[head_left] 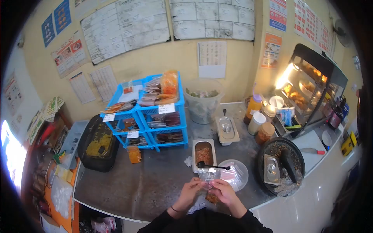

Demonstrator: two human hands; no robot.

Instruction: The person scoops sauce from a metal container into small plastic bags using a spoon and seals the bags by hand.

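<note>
My left hand (190, 193) and my right hand (225, 192) are close together at the table's front edge. Between them, a small clear plastic bag (210, 175) is pinched in the fingers of both. Just beyond stands a steel pan (197, 146) of reddish-brown chopped food, with a black spoon (213, 166) across its near end. To the right of the bag, a round clear plastic tub (241, 175) contains flat clear bags. A small packet of brown food (211, 197) lies below my hands, partly covered by my right hand.
Blue stacked baskets (165, 134) of packets stand at the back. A lidded steel pan (228, 133) sits behind the open one. On the right are a big black mortar (261, 176), jars (257, 121), a knife (309, 151) and a lit glass cabinet (309, 87). A black tray (95, 163) is on the left.
</note>
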